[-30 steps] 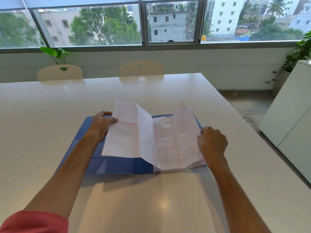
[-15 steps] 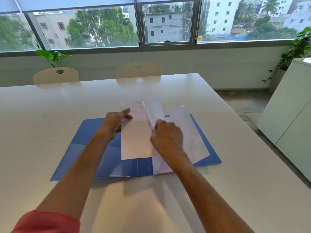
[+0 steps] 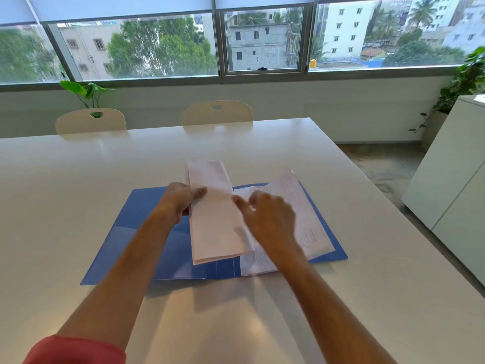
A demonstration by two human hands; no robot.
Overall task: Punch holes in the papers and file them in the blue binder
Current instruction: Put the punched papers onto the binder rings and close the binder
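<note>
Paper, thin and limp, is best taken at its edges. The left hand pinches the folded white paper sheaf over the open blue plastic binder on the worktop; the right hand, fingers curled, grips its right edge.

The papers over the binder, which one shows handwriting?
The right-hand sheet, lying partly under the right hand, shows handwritten lines. The folded sheet held by the left hand shows only a blank side.
</note>
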